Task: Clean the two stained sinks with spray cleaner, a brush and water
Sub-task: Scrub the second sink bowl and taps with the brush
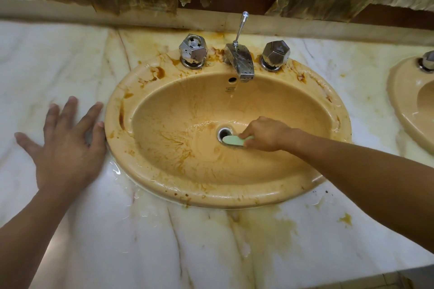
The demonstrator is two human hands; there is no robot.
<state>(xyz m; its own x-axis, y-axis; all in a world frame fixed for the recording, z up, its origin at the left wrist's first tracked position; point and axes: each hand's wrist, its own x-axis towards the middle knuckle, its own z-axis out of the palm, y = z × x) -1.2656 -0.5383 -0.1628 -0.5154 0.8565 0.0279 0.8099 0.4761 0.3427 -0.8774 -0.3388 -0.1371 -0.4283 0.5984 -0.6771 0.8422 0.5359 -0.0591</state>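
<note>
Right hand (265, 134) grips one green brush (233, 141) at the drain (222, 132) of the center sink (164, 186); left hand (65, 148) flat on the countertop (141, 241), fingers (70, 107) spread; second sink (402, 91), right edge.

Basin (178, 171) open — spout (242, 63) and two knobs (192, 53) crowd the rear.

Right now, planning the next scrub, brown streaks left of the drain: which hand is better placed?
Right hand: it grips the brush at the drain; left hand lies flat on the countertop.
</note>
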